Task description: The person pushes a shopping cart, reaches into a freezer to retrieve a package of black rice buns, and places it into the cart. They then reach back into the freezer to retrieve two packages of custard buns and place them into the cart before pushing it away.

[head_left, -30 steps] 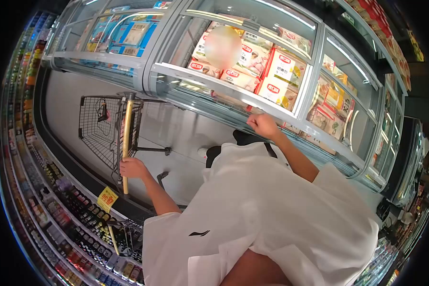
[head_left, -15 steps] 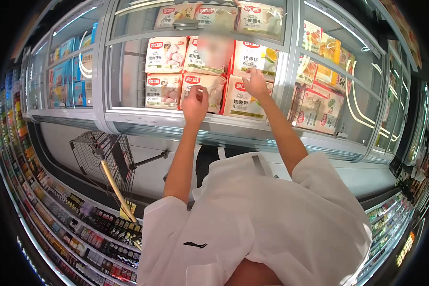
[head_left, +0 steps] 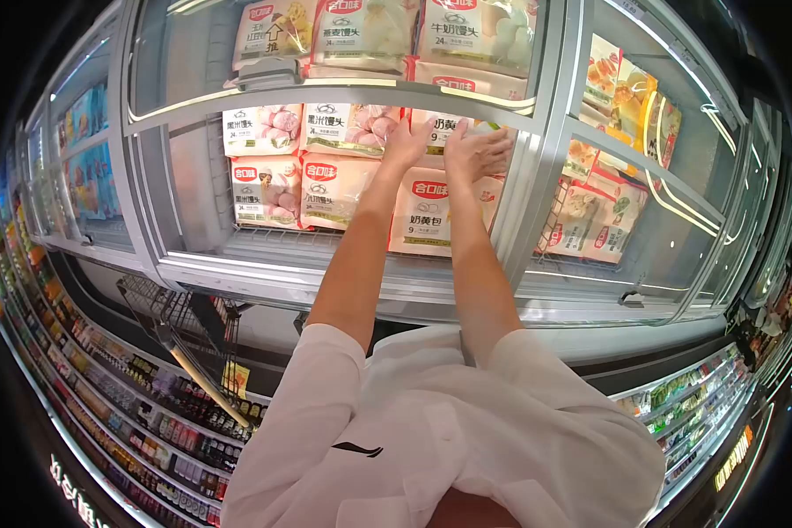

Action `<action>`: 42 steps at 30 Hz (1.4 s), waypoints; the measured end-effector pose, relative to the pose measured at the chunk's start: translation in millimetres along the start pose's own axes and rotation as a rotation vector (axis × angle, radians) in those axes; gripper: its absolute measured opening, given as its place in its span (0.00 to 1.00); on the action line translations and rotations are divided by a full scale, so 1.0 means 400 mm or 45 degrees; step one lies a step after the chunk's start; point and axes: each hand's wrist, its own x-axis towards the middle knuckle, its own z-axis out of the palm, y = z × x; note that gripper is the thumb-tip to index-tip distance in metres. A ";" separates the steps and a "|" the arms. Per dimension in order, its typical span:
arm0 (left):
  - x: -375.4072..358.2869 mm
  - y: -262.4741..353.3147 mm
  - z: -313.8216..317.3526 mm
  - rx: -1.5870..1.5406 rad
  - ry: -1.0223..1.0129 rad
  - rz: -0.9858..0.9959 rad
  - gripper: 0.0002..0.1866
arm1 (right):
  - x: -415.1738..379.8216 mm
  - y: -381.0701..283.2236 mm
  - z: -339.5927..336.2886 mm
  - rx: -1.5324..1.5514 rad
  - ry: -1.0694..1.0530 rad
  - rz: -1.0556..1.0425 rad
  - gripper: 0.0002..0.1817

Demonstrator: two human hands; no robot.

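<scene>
While both our arms stretch up into the middle of the frame, we are at the reaching stage: our left hand (head_left: pixel 407 141) and right hand (head_left: pixel 475 151) lie side by side on the sliding glass lid (head_left: pixel 326 92) of the chest freezer (head_left: pixel 590 304), over the packs below. Both hands look flat and spread, fingers extended, gripping nothing; whether the palms press the pane or only hover on it we cannot tell. We judge the next move calls for a firm push along the lid's track or a hold on its frame, since the glass is between us and the goods.

Directly under our hands, centre of the frame, sits the yellow-bun pack (head_left: pixel 427 216): a pale cream pouch with a red brand badge, dark lettering and a yellow patch at its right edge, lying flat and touching its neighbours. Left of it are pink-tinted steamed-bun packs (head_left: pixel 268 189) in rows. At lower left, the wire trolley (head_left: pixel 185 326) stands just beside the freezer, and bottle shelves (head_left: pixel 106 387) curve along the edge.
</scene>
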 end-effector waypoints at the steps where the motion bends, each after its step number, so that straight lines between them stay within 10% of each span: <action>1: 0.014 -0.010 0.012 -0.066 0.061 0.074 0.42 | -0.004 0.007 0.014 -0.024 0.051 -0.052 0.50; 11: -0.049 0.035 -0.078 0.157 0.231 0.312 0.29 | -0.013 0.027 0.062 -0.175 0.307 -0.277 0.40; 18: -0.022 -0.182 -0.224 0.516 1.120 0.271 0.23 | -0.109 -0.068 0.069 0.154 0.174 -1.033 0.26; 30: 0.052 -0.368 -0.382 0.496 0.493 -0.041 0.51 | -0.165 -0.037 0.142 0.238 0.013 -1.319 0.14; 42: -0.010 -0.322 -0.343 0.748 0.306 -0.032 0.53 | -0.194 -0.030 0.153 -0.036 -0.002 -1.437 0.05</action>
